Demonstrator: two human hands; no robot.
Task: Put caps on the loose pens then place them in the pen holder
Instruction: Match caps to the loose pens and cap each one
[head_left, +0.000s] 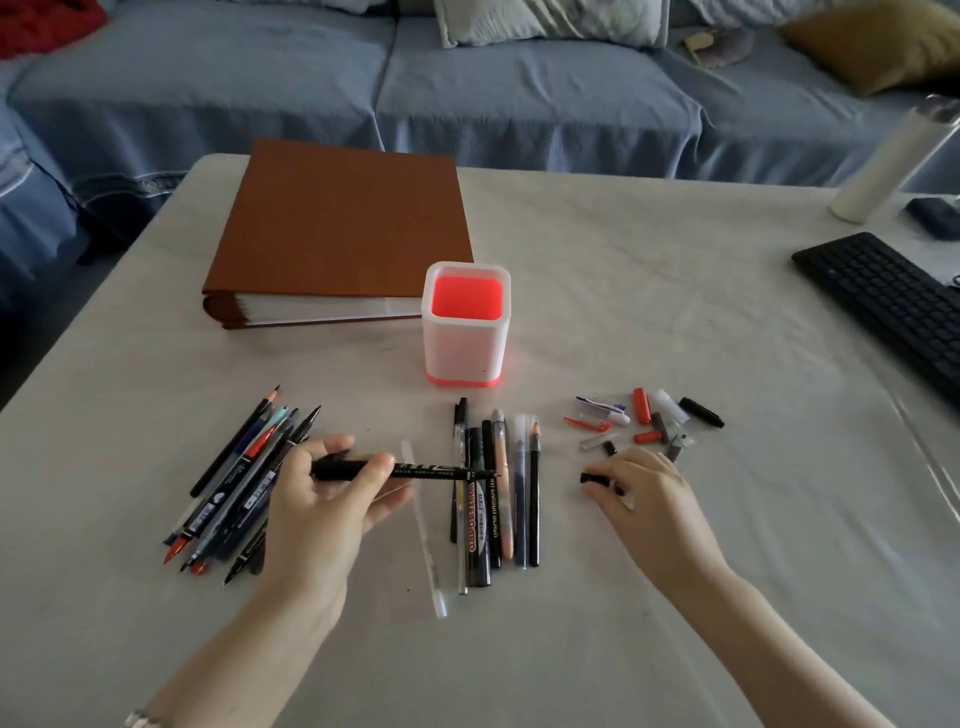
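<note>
Two hands work in front of the white square plastic pen holder with the red inside (465, 348). The left hand (322, 504), front-left of the holder, grips a slim black pen (426, 472) between thumb and fingers. The pen lies level, its bare tip pointing toward the right hand (649, 493). That hand, front-right of the holder, pinches a small black cap (592, 479) at its fingertips, apart from the pen's tip. Scattered loose caps (644, 418) lie between it and the holder.
</note>
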